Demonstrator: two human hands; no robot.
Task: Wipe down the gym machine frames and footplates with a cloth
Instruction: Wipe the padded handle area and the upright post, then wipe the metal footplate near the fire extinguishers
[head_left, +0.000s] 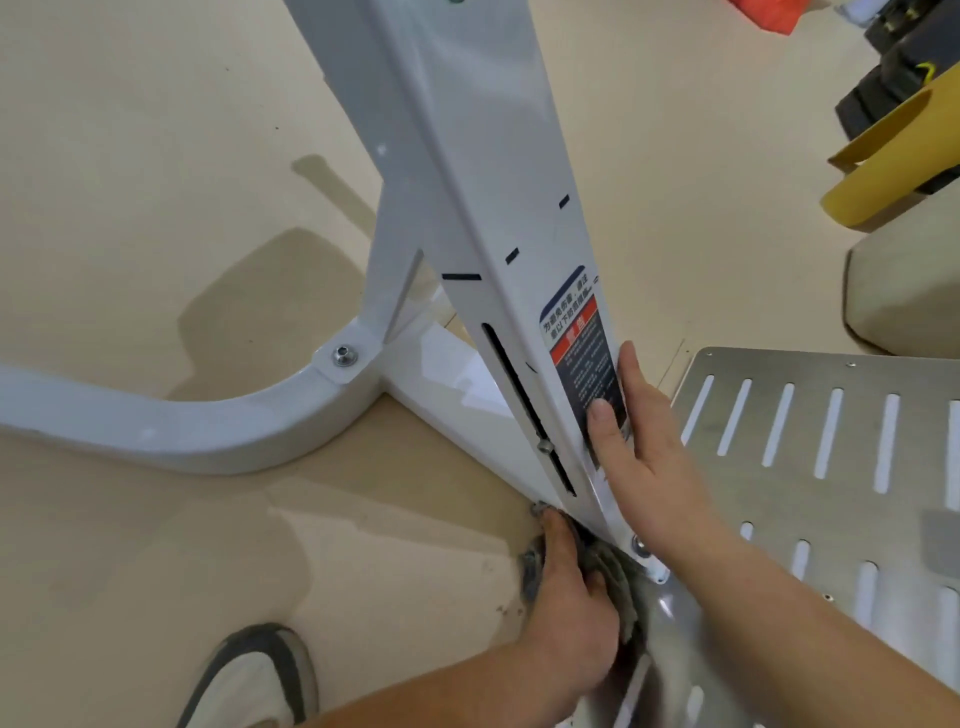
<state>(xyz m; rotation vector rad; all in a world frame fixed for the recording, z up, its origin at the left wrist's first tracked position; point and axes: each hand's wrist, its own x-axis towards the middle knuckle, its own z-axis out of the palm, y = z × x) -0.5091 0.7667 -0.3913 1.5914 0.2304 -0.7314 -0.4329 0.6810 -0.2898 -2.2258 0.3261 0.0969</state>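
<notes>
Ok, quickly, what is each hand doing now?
Left hand: grips the grey cloth.
Right hand: open, flat against the white frame.

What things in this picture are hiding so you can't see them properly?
All in the head view:
- Cloth: mostly covered by the left hand gripping it.
- Warning label: small print is blurred, and the lower part is under the right hand.
- Footplate: cut off by the right edge.
- Shoe: cut off by the bottom edge.
- Frame post: its top runs past the upper edge.
</notes>
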